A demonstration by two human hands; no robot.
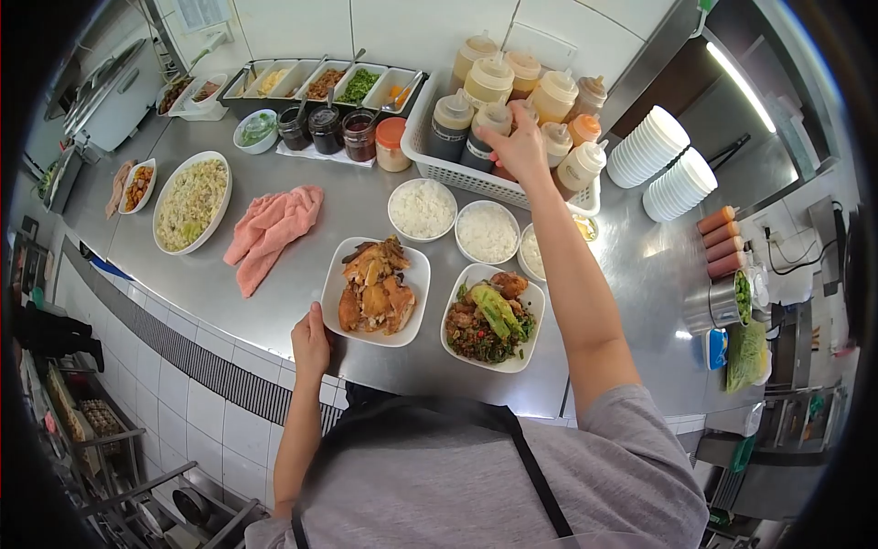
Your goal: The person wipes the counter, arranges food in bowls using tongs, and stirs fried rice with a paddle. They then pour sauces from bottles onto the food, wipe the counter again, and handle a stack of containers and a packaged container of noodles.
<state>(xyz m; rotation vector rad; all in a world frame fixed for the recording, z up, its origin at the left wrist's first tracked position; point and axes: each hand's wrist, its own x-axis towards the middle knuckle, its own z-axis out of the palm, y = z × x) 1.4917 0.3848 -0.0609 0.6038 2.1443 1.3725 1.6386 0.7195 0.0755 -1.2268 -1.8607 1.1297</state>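
My right hand reaches into a white basket of squeeze bottles, its fingers closed round the top of a dark sauce bottle. At the counter's front edge, my left hand is beside a square white bowl of browned meat; whether the fingers grip its rim is unclear. To the right of that bowl sits another square bowl with meat, chopped greens and a green leafy piece. Bowls of white rice stand between these dishes and the basket, one partly hidden by my right forearm.
A pink cloth and a large oval bowl of chopped food lie left. Behind are sauce jars and a topping tray. Stacked white containers and a metal pot stand right.
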